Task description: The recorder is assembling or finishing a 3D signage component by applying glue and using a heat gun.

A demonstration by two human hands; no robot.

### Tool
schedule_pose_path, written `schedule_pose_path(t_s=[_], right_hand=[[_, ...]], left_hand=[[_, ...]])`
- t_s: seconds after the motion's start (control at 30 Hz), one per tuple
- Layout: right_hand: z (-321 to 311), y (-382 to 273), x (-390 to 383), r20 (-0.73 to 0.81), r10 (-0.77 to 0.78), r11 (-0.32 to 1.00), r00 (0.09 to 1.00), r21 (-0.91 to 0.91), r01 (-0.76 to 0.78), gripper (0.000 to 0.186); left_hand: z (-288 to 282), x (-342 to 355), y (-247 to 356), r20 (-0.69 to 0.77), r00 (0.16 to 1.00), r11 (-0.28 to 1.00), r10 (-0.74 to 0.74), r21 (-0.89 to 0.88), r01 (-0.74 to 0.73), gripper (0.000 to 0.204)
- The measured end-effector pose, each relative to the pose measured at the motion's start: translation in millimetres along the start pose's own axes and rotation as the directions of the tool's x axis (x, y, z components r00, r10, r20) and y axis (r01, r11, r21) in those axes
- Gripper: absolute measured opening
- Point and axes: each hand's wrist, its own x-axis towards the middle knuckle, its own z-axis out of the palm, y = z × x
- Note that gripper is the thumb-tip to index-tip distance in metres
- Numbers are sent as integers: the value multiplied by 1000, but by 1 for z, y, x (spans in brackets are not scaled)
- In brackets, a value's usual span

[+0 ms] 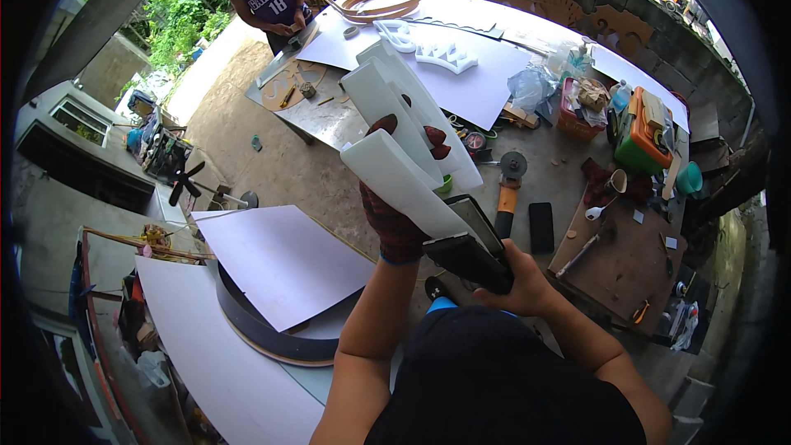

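Note:
A large white piece with smooth curved walls point(391, 166), shaped like a raised sign letter, is held up in front of me. My left hand point(389, 218), in a dark red glove, is wrapped round it, with fingertips showing between its walls. My bare right hand point(521, 282) grips a black rectangular block point(463, 259) at the near end of the white piece. The block's far side looks to touch or overlap that end; the exact contact is hidden. Below them, an angle grinder point(509, 189) with an orange body and a black phone point(541, 227) lie on the table.
Smaller white letter pieces point(445, 59) and a coiled brown strip point(381, 4) lie on the far white sheet. To the right stand a red basket point(579, 115) and an orange-green toolbox point(643, 136). Another person point(272, 0) works at the far left. White panels point(276, 259) lean nearer.

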Motion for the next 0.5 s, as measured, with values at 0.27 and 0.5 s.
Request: schedule_pose_path(t_s=[0.27, 0.5], right_hand=[[-27, 14, -4, 104, -23, 999, 994, 50, 17, 57], [-89, -38, 13, 241, 59, 970, 969, -244, 1, 56]], left_hand=[[13, 11, 16, 2, 993, 990, -119, 79, 119, 54], [-18, 12, 6, 112, 962, 797, -250, 588, 139, 33]])
